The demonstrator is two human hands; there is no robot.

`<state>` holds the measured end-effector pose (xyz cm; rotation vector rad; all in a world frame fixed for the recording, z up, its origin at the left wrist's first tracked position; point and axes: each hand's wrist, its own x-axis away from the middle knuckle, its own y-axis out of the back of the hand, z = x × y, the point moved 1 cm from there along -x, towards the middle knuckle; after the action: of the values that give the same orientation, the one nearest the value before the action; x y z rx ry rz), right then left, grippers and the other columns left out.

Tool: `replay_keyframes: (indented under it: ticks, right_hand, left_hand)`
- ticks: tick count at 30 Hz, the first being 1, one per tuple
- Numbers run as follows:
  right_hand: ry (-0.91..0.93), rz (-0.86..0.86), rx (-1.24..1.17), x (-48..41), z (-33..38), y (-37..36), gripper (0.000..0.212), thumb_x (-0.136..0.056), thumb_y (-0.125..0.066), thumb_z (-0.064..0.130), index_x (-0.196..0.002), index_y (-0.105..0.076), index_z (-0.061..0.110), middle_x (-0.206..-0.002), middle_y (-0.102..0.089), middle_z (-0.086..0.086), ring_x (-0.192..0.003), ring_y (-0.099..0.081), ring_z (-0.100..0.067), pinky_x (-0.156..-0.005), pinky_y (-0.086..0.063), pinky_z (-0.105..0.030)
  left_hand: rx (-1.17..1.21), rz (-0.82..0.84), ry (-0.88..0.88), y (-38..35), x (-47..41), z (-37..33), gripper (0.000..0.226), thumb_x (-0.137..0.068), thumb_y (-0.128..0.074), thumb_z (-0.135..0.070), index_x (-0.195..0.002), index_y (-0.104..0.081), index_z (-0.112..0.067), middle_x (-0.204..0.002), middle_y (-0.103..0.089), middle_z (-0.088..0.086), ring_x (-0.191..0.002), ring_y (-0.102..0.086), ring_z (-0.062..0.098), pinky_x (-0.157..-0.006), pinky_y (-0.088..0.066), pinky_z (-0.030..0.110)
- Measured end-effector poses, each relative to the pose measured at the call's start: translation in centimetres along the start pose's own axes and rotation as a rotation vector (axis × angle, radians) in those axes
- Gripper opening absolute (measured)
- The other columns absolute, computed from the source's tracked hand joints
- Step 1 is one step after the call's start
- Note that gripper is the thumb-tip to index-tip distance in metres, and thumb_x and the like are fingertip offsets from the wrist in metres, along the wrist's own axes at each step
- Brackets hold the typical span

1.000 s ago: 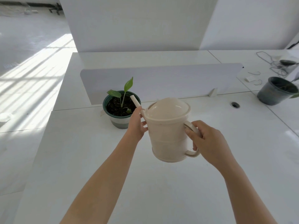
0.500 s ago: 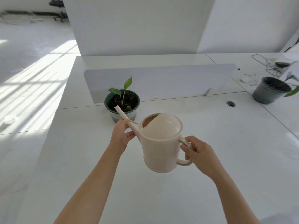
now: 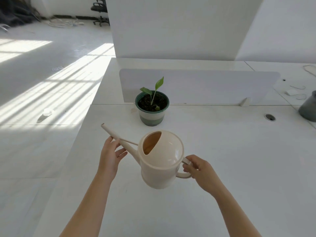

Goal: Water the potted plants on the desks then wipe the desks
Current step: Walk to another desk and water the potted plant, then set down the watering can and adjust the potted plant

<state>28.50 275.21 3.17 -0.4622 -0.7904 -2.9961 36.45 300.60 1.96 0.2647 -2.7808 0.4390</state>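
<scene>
step: watering the first plant, by my read; wiping not begun, no cloth in view.
watering can (image 3: 160,161): lifted off the bench (image 3: 239,159), near level, on the near side of the pot and apart from it.
spout (image 3: 116,135): aims up and left; the tip sits left of the pot and short of the soil, so nothing would land in it from here.
right hand (image 3: 200,170): fingers wrapped round the loop handle (image 3: 183,176), carrying the load.
left hand (image 3: 111,154): spout runs between its fingers, a light steadying hold, not a clamp.
potted plant (image 3: 152,110): green pot at the back of the bench, just in front of the divider panel (image 3: 213,86); thin stem, two leaves, dark soil (image 3: 145,102) exposed on the left side.
water level: cannot tell; the fill opening shows only the amber inner wall.
how to do it: swing the spout right and forward until the tip is over bare soil, inside the rim, clear of the stem. Tilt slowly from the right hand; the left hand only guides the aim. Hold the tip low over the soil so the stream doesn't splash out.
risk: tilting before the tip clears the rim puts water on the bench; a hard stream could flatten the seedling or wash soil over the edge.
stop cue: before water pools on the surface.
next target: dark grey pot (image 3: 308,108) at the right edge, partly out of frame.
</scene>
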Motion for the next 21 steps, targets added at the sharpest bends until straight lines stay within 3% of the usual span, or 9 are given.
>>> replay_keyframes:
  ticks: [3, 7, 13, 17, 21]
  right_hand:
    - [0.03, 0.074, 0.01, -0.5, 0.4, -1.8, 0.015, -0.089, -0.052, 0.015, -0.08, -0.057, 0.027, -0.075, -0.062, -0.001, -0.091, -0.061, -0.029, -0.067, -0.04, -0.024]
    - [0.07, 0.146, 0.057, -1.2, 0.6, -3.8, 0.011, -0.088, -0.053, 0.017, -0.082, -0.058, 0.026, -0.092, -0.064, -0.02, -0.092, -0.059, -0.032, -0.071, -0.041, -0.03]
    - [0.105, 0.219, 0.085, -1.9, 0.6, -6.1, 0.014, -0.088, -0.054, 0.016, -0.08, -0.057, 0.027, -0.078, -0.059, -0.009, -0.077, -0.052, -0.024, -0.069, -0.037, -0.028]
    - [0.121, 0.234, 0.091, -2.0, 0.5, -7.2, 0.015, -0.088, -0.054, 0.016, -0.079, -0.056, 0.028, -0.091, -0.063, -0.018, -0.089, -0.056, -0.031, -0.069, -0.037, -0.027]
    - [0.12, 0.238, 0.093, -2.0, 0.1, -8.0, 0.011, -0.088, -0.053, 0.015, -0.082, -0.058, 0.023, -0.091, -0.063, -0.018, -0.091, -0.056, -0.031, -0.069, -0.036, -0.026]
  left_hand:
    - [0.012, -0.078, -0.007, 2.7, 1.1, 0.4, 0.039, -0.094, -0.044, -0.018, -0.133, -0.044, -0.016, -0.11, -0.059, 0.007, -0.089, -0.061, 0.025, -0.076, -0.049, 0.032]
    - [0.022, -0.167, -0.015, 6.0, 2.8, 1.1, 0.04, -0.093, -0.044, -0.015, -0.133, -0.045, -0.017, -0.108, -0.06, 0.005, -0.088, -0.061, 0.022, -0.075, -0.047, 0.031]
    - [0.068, -0.259, -0.026, 8.8, 4.9, 2.0, 0.042, -0.093, -0.045, -0.012, -0.134, -0.043, -0.019, -0.1, -0.061, 0.002, -0.088, -0.059, 0.021, -0.075, -0.046, 0.031]
    - [0.063, -0.293, -0.028, 9.7, 5.7, 2.3, 0.043, -0.094, -0.044, -0.013, -0.136, -0.04, -0.02, -0.102, -0.061, 0.0, -0.097, -0.058, 0.022, -0.079, -0.045, 0.033]
    - [0.049, -0.305, -0.009, 10.0, 6.0, 2.5, 0.046, -0.094, -0.043, -0.014, -0.139, -0.036, -0.022, -0.106, -0.06, -0.001, -0.106, -0.055, 0.024, -0.087, -0.041, 0.036]
